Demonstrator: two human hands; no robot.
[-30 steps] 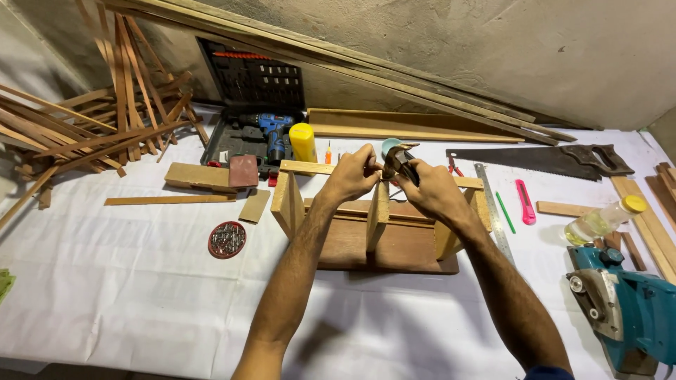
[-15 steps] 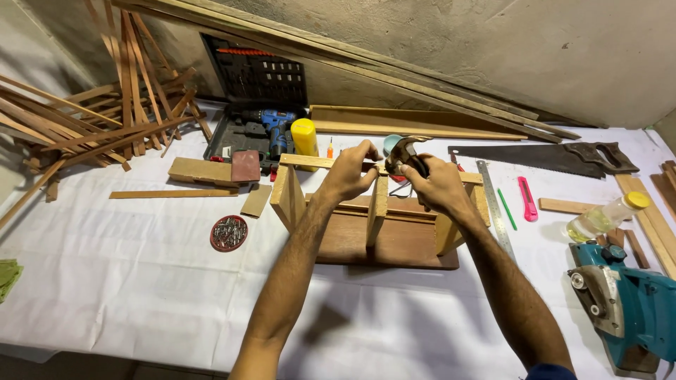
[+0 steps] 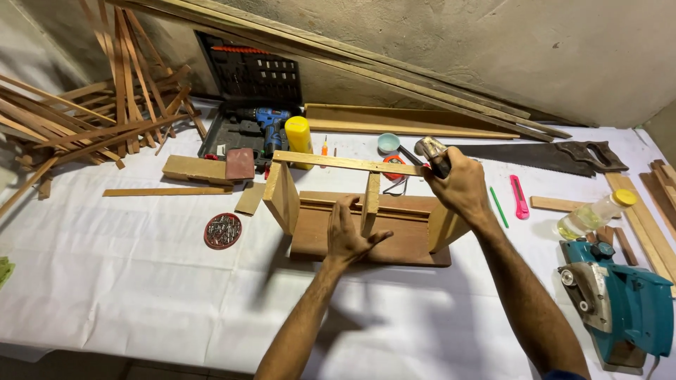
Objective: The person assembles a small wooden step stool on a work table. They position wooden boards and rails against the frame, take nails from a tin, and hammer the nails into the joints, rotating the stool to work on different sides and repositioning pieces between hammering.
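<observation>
A small wooden frame [image 3: 366, 225] sits at the middle of the white-covered surface [image 3: 127, 281]: a flat base board with three upright pieces and a thin strip [image 3: 338, 162] lying across their tops. The left hand [image 3: 350, 232] lies flat on the base just beside the middle upright [image 3: 370, 204], fingers [image 3: 343, 211] stretched open and gripping nothing, thumb spread to the right. The right hand [image 3: 461, 186] is above the right upright [image 3: 443, 226], its fingers closed around the handle of a hammer [image 3: 431, 152] whose metal head is at the right end of the top strip; whether head and strip touch cannot be told.

Left of the frame lie a round red tin of nails [image 3: 223, 230], a loose flat offcut [image 3: 251, 198] and a wooden block [image 3: 193, 169]. Behind it stand a yellow bottle [image 3: 299, 135], a blue drill [image 3: 269, 125] in its open black case and a small pale blue bowl [image 3: 388, 143]. To the right lie a handsaw [image 3: 542, 156], a pink utility knife [image 3: 519, 196], a green pencil [image 3: 498, 206] and a clear bottle with a yellow cap [image 3: 595, 214]. A teal power planer [image 3: 623, 306] rests at the near right edge. Thin wooden strips [image 3: 84, 127] are heaped at the far left.
</observation>
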